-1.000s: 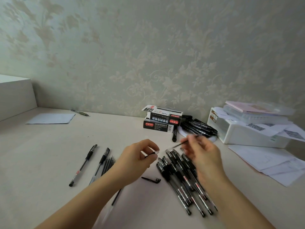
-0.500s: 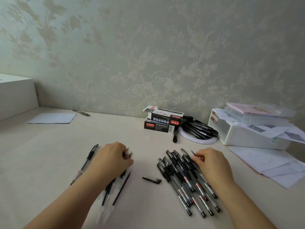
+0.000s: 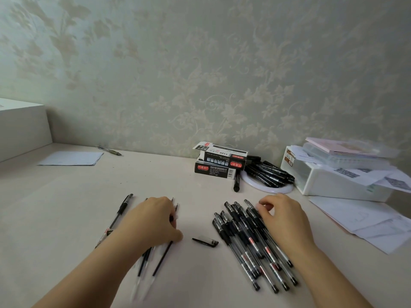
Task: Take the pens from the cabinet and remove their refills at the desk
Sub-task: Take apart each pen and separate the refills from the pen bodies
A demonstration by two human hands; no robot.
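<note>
Left hand point(image 3: 153, 221) curled over loose refills point(image 3: 162, 258), right hand point(image 3: 282, 216) with bent fingers on the pen pile point(image 3: 249, 238), grasp unclear.

Pale floral-patterned wallpaper point(image 3: 222, 74) backs a cream desk point(image 3: 55, 207) in soft, even light.

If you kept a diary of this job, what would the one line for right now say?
stage: refill removal at desk | left hand: resting on loose refills | right hand: fingers on pen pile | loose cap: between piles
</note>
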